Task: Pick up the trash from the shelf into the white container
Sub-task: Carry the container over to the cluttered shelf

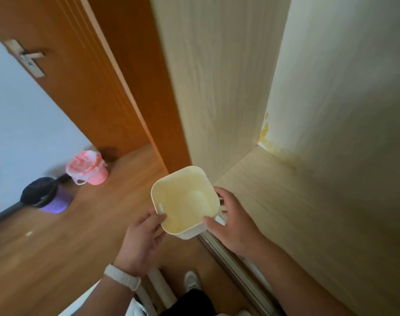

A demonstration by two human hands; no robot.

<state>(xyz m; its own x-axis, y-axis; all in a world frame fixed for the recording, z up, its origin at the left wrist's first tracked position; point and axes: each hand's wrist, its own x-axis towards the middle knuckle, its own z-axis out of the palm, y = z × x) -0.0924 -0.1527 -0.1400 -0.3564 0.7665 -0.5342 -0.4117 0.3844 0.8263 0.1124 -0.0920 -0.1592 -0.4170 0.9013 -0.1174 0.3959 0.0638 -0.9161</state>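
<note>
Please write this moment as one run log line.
left hand: holds white container | right hand: holds white container | shelf: no trash visible

A white container (185, 201), square with rounded corners and open at the top, is held in both grips at the front left corner of the shelf (285, 201), partly out over the floor (57, 247); whether it rests on the shelf cannot be told. The left grip (142, 238), with a white wristband (122, 277) behind it, has its thumb on the near left rim. The right grip (235, 224) curls round the right side, thumb at the near right corner. A yellow stain (266, 135) marks the shelf's back left corner. On the floor by the door (80, 76) stand a pink bin (98, 176) and a purple basket (57, 204).
</note>
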